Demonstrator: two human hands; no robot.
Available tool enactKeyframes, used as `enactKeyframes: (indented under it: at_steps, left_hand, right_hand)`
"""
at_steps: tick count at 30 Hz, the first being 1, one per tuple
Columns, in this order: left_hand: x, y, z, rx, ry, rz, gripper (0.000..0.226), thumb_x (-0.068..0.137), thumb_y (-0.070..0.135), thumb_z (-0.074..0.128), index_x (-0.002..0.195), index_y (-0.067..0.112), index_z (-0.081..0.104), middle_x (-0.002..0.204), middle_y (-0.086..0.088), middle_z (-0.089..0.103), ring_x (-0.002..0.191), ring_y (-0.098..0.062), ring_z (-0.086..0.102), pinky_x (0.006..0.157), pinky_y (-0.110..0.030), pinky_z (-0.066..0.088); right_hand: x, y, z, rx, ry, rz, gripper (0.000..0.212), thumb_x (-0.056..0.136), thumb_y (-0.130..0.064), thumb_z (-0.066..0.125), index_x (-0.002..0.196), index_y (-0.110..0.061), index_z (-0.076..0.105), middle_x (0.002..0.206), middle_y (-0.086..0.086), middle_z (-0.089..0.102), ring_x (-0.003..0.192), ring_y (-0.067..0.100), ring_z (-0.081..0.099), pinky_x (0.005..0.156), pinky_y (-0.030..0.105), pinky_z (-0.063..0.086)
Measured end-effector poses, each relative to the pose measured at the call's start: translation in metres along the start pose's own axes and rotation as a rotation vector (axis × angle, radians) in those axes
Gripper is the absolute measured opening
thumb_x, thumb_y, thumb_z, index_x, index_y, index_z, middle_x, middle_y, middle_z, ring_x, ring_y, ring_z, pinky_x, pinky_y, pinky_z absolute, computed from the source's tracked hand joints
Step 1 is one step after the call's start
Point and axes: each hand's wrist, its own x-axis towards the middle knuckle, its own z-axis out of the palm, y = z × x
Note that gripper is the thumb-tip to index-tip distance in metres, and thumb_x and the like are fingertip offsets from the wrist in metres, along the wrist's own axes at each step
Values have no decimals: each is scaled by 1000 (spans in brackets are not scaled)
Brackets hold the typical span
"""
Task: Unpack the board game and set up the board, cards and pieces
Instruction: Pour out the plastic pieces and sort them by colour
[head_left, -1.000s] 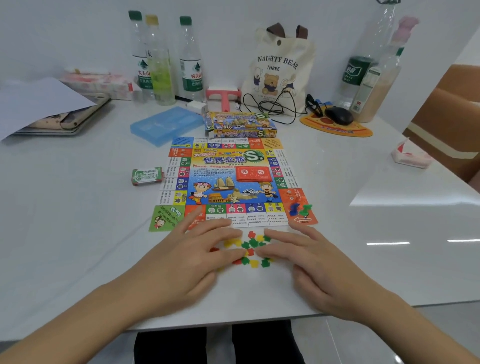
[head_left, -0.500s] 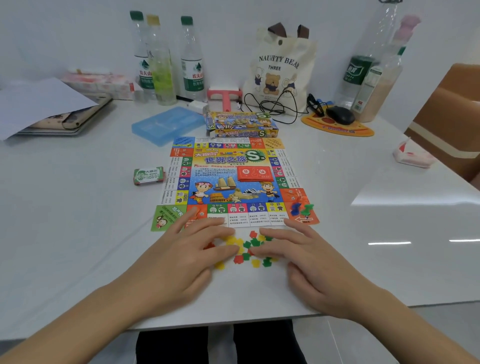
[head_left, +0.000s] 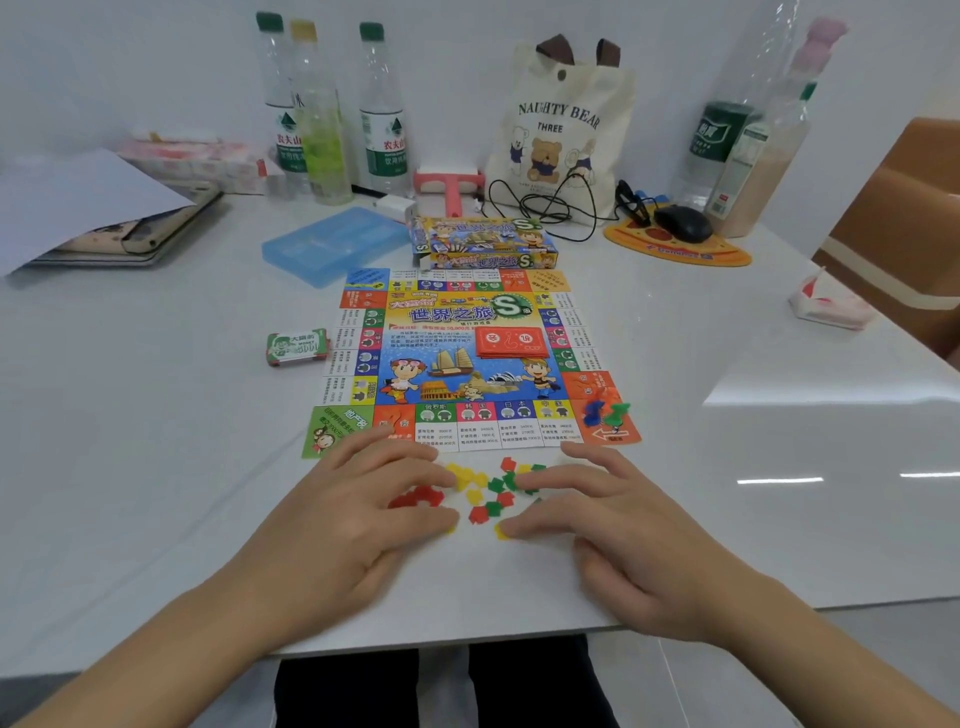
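Observation:
The colourful game board (head_left: 470, 364) lies flat on the white table (head_left: 156, 441). A red card stack (head_left: 511, 343) sits on its centre right, and blue and green pawns (head_left: 605, 413) stand on its near right corner. Left of the board lies a green money pack (head_left: 297, 347). The game box (head_left: 483, 241) rests behind the board. Small red, yellow and green house pieces (head_left: 485, 491) are scattered just in front of the board. My left hand (head_left: 358, 514) and my right hand (head_left: 608, 514) lie flat, fingers spread, on either side of the pieces and touch them.
Several bottles (head_left: 332, 109) and a tote bag (head_left: 563, 130) stand at the back. A blue plastic case (head_left: 335, 249), a mouse (head_left: 683, 223) on an orange pad, cables, papers at far left and a tissue pack (head_left: 831, 304) at right also sit on the table.
Both hands have drawn slightly apart and the pieces between them have spread out; several red ones now sit by my left fingers.

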Motion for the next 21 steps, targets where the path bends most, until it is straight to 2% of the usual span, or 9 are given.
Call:
enactKeyframes:
  at_steps: [5, 11, 16, 18, 21]
  left_hand:
    - [1, 1, 1, -1, -10, -18, 31, 90, 21, 46, 108, 25, 71, 119, 2, 64, 116, -22, 53, 101, -42, 36]
    - [2, 1, 2, 17, -41, -54, 46, 81, 11, 45, 123, 19, 61, 128, 1, 57, 121, -23, 49, 102, -44, 36]
    - [1, -1, 3, -11, 35, -194, 46, 79, 13, 44, 120, 16, 64, 123, 3, 60, 117, -20, 52, 99, -47, 39]
    - [1, -2, 3, -25, 51, -194, 43, 78, 12, 48, 117, 19, 65, 122, 4, 60, 116, -20, 54, 98, -49, 39]
    - [2, 0, 1, -38, 24, -93, 42, 79, 9, 50, 116, 21, 66, 122, 1, 60, 117, -23, 53, 99, -50, 38]
  right_hand:
    - [2, -3, -2, 5, -54, -4, 54, 74, -14, 36, 122, -24, 59, 125, -6, 61, 134, 6, 40, 115, 42, 21]
    - [10, -8, 0, -44, -156, -54, 65, 72, -18, 38, 135, -27, 50, 131, -8, 59, 143, 7, 25, 119, 43, 9]
    - [15, -9, 2, -93, -218, -15, 68, 77, -26, 37, 144, -30, 35, 136, -9, 56, 147, 5, 8, 119, 45, 4]
    - [14, -9, 2, -69, -162, -1, 66, 77, -23, 38, 143, -28, 38, 135, -9, 56, 146, 7, 13, 119, 45, 8]
    - [10, -6, 3, -58, 4, 66, 57, 80, -17, 35, 133, -23, 52, 127, -7, 61, 140, 7, 32, 116, 44, 19]
